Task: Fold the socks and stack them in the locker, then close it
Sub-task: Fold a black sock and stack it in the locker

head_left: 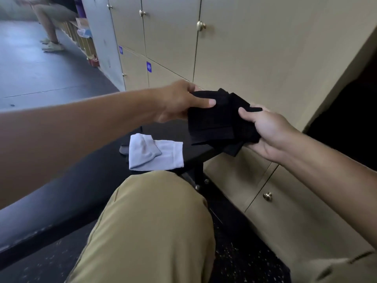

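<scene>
Black socks (216,121), folded into a bundle, are held in the air between both hands above the end of a black bench (61,197). My left hand (179,103) pinches the bundle's left edge, thumb on top. My right hand (271,133) grips its right side with curled fingers. A light blue sock (155,153), folded over, lies on the bench just below the bundle. The open locker (350,111) shows as a dark opening at the right, its tan door (336,84) swung out toward me.
Tan locker doors with brass knobs (201,25) fill the wall ahead and below (267,196). My knee in khaki trousers (155,221) is in the foreground. At the far left a person's legs (49,23) show, seated by a low shelf, on dark flooring (40,74).
</scene>
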{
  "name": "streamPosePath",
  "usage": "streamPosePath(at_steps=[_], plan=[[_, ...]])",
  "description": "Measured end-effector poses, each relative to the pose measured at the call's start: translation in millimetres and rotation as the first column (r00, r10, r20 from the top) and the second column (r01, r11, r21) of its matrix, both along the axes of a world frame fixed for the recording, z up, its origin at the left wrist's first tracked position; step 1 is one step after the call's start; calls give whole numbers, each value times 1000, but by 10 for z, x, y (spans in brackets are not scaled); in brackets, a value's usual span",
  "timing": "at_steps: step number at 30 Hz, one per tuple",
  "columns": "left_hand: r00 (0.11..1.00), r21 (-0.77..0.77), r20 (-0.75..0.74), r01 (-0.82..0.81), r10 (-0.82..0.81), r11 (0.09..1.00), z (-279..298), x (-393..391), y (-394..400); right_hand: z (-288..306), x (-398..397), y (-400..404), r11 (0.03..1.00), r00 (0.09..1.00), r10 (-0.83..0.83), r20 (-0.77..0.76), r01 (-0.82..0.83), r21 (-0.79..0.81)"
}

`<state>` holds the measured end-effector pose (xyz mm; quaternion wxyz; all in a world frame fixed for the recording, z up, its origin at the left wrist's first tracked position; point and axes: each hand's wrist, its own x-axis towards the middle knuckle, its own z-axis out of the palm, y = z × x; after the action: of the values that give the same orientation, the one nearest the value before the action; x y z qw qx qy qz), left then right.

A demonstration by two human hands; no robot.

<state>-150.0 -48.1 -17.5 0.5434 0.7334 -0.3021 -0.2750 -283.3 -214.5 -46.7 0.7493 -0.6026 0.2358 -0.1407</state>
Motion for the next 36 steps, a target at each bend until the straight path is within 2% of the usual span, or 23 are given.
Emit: streamPosePath(at_steps=[5, 9, 12, 15, 17, 19, 22, 25, 29, 32, 36], plan=[[998, -49, 60, -33, 36, 998, -10, -224, -375, 116, -261, -212, 1000, 999, -17, 29, 16, 20], [996, -80, 83, -27, 34, 996, 41, -420, -613, 186, -450, -353, 995, 997, 58, 51, -54, -78], [995, -88, 85, -44, 52, 995, 55, -530, -765, 205, -566, -454, 996, 997, -7, 76, 14, -88], [990, -99, 67, -120, 127, 988, 38, -659, -928, 272, -661, -527, 982, 983, -136, 120, 150, -118], [992, -99, 2, -128, 129, 987, 44, -750, -1015, 339, -718, -571, 970, 972, -192, 139, 209, -121], [987, -97, -155, -60, 45, 993, 62, -843, -1054, 394, -797, -617, 972, 969, -204, 141, 218, -91], [910, -142, -372, 140, -184, 980, 116, -955, -1047, 420, -907, -668, 975, 967, -213, 136, 220, -35], [827, -219, -466, 236, -314, 947, 107, -1027, -1038, 396, -988, -697, 980, 974, -185, 135, 192, -44], [795, -254, -494, 255, -352, 933, 45, -1089, -1159, 380, -1130, -782, 967, 980, -182, 85, 194, -165], [780, -281, -500, 264, -376, 923, -38, -1124, -1273, 382, -1223, -816, 858, 967, -253, 28, 237, -456], [759, -299, -513, 282, -402, 912, -107, -1184, -1422, 416, -1335, -838, 755, 967, -256, 3, 202, -624]])
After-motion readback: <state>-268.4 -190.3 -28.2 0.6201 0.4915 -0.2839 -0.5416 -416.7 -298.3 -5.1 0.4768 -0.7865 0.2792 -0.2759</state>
